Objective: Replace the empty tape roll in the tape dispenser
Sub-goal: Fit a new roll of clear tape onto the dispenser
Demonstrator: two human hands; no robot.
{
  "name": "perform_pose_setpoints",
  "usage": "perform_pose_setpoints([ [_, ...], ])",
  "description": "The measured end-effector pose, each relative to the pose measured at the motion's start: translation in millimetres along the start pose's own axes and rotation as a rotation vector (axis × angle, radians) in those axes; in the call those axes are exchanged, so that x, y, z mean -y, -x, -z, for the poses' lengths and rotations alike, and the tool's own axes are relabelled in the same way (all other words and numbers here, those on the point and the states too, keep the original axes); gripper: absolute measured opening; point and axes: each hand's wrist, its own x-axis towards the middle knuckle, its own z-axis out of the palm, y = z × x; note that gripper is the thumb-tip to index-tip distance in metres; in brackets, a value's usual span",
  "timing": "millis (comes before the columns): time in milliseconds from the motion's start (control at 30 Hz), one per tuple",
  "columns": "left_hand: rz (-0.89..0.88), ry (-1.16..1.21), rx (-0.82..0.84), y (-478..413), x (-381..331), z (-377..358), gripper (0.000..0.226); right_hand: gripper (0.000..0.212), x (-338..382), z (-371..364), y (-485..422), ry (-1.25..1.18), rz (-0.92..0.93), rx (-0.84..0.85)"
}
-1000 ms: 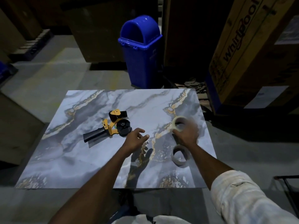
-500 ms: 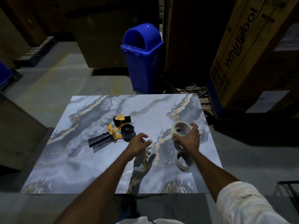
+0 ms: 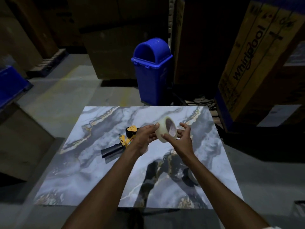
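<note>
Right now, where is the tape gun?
In the head view, the tape dispenser lies on the marble table, left of the left hand, which holds the tape roll with the right hand.

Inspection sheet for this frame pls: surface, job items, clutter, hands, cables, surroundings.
Surface: marble-pattern table, with arm shadows across its near part.
Job's things: tape roll is held tilted above the table. The tape dispenser lies on the table, partly hidden behind the left hand.
Clutter: a dark ring shape sits in shadow by the right forearm, too dim to identify.
Hands: left hand holds the roll from the left. Right hand holds it from the right, thumb on its outer face.
Cables: nothing seen.
Surroundings: a blue bin stands beyond the table's far edge. A Whirlpool carton is at right, on a concrete floor.
</note>
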Motion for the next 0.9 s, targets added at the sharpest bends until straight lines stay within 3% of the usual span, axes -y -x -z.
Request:
perform_pose_setpoints([
  [167,-0.003,0.081,0.008,-2.1,-13.1,2.5,0.031,0.081,14.3,-8.8,-2.1,0.042,0.011,0.075],
  [300,-0.015,0.072,-0.001,-7.2,-20.0,9.0,0.023,0.036,34.5,-25.3,-7.5,0.039,0.115,-0.063],
  [433,-0.037,0.023,0.035,-14.5,-30.8,21.1,0.022,0.039,51.5,-45.0,-25.4,-0.077,-0.046,-0.015],
  [567,-0.031,0.049,0.063,-27.9,-41.0,39.9,0.029,0.026,58.0,-59.9,-40.6,-0.092,-0.045,-0.01],
  [767,0.018,0.179,0.114,-45.7,-50.0,64.7,0.024,0.021,65.4,-86.2,-51.8,0.107,0.131,0.025],
  [900,0.018,0.255,0.131,-58.7,-48.4,80.5,0.029,0.016,65.4,-102.2,-57.3,0.361,0.363,-0.02],
])
